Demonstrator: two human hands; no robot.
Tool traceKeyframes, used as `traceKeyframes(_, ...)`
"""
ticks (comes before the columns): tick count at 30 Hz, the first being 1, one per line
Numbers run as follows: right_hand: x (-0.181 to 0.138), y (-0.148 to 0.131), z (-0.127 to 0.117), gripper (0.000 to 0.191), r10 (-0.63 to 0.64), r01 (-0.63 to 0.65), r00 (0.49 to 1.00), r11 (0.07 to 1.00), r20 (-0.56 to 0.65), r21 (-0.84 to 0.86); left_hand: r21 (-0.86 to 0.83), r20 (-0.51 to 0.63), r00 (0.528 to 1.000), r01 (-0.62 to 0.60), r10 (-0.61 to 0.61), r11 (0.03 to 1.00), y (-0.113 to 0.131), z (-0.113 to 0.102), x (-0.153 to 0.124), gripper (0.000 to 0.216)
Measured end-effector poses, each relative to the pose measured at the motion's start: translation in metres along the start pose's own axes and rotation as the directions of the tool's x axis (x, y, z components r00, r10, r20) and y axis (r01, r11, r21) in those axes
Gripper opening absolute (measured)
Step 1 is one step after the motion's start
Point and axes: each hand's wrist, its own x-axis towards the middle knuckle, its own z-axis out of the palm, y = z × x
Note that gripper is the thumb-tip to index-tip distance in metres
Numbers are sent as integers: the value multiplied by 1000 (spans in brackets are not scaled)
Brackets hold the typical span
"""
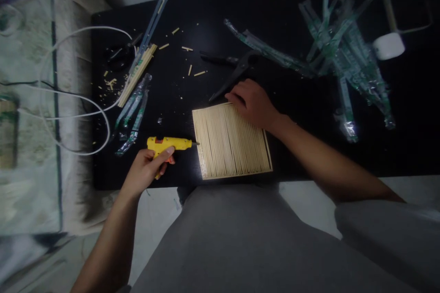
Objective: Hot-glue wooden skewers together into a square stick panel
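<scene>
My left hand point(146, 167) is wrapped around the grip of a yellow hot glue gun point(180, 143). The gun's nozzle points right, at the left edge of a square panel of pale wooden sticks point(223, 142) lying flat. The sticks run side by side within a thin frame, with a few dark gaps between them. My right hand point(252, 103) is on the panel's far edge, its fingers bent and closed there; the fingertips are partly hidden. Just beyond that hand lie black-handled pliers or cutters point(237, 66), partly covered by it.
Torn plastic wrappers point(343, 46) are heaped at the right, near a white case point(389, 46) and a phone-like object point(407, 2). At left are a stick bundle point(139, 75), black scissors point(120, 52), more wrappers point(134, 114) and a looping white cable point(75, 116). Stick offcuts point(199, 73) are scattered about.
</scene>
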Motion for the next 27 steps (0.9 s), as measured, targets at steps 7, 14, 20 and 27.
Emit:
traceKeyframes(7, 1, -1, -1, 45, 8, -8, 1000, 1000, -2, 7, 34, 33, 999, 18, -19, 999, -3, 5, -10, 50)
traceKeyframes(14, 1, 1, 2, 41, 5, -5, 1000, 1000, -6, -1, 68, 34, 996, 78, -80, 995, -8, 7, -19, 54)
traceKeyframes(20, 1, 2, 3, 38, 10, -10, 1000, 1000, -3, 9, 116, 49, 994, 95, -101, 989, -18, 9, -28, 59)
traceKeyframes(27, 1, 1, 2, 40, 14, -14, 1000, 1000, -10, 11, 150, 109, 991, 67, -84, 986, -26, 10, -36, 58)
